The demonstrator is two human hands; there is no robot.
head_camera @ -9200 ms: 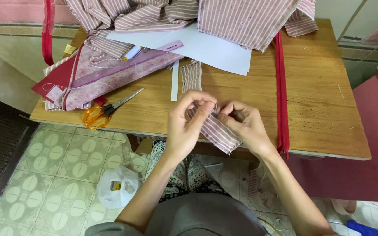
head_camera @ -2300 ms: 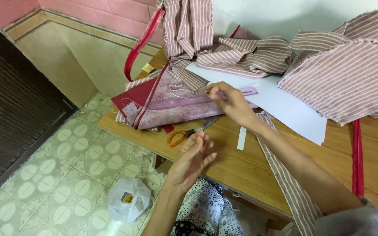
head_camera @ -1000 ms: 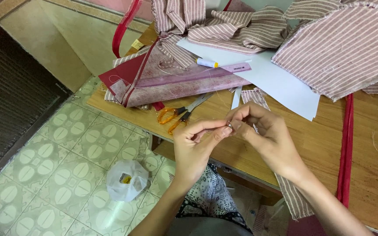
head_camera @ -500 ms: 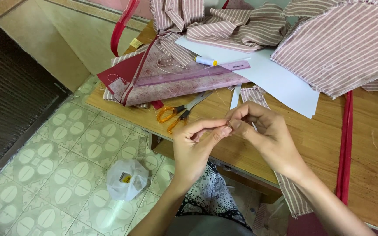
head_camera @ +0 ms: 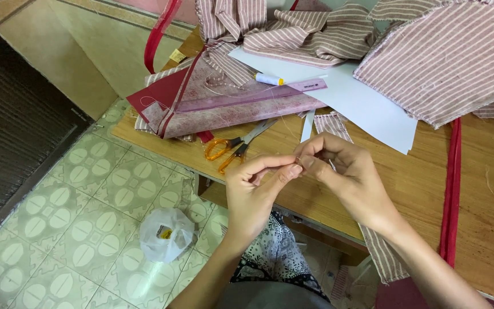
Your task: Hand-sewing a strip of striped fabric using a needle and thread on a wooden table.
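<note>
My left hand point(head_camera: 253, 194) and my right hand point(head_camera: 347, 171) meet in front of me above the front edge of the wooden table point(head_camera: 475, 189). Thumb and forefinger of each hand are pinched, tips touching. A very fine pale thread point(head_camera: 286, 129) runs from the pinch up toward a white spool point(head_camera: 269, 79). The left fingers grip the thread's end. A thin needle-like sliver shows at the right fingers, too small to be sure. Under the hands a narrow striped fabric strip point(head_camera: 330, 123) lies on the table and hangs over the edge.
Orange-handled scissors point(head_camera: 232, 147) lie left of the hands, with a pink ruler point(head_camera: 258, 96) on folded pink fabric point(head_camera: 224, 111) behind them. White paper point(head_camera: 367, 109) and striped cloth point(head_camera: 447, 63) cover the back. A red tape point(head_camera: 450, 194) runs down the right. A plastic bag point(head_camera: 166, 233) sits on the tiled floor.
Two seconds ago my right hand reached to the ruler and spool; it came back and both hands pinched together. In the last second they have hardly moved.
</note>
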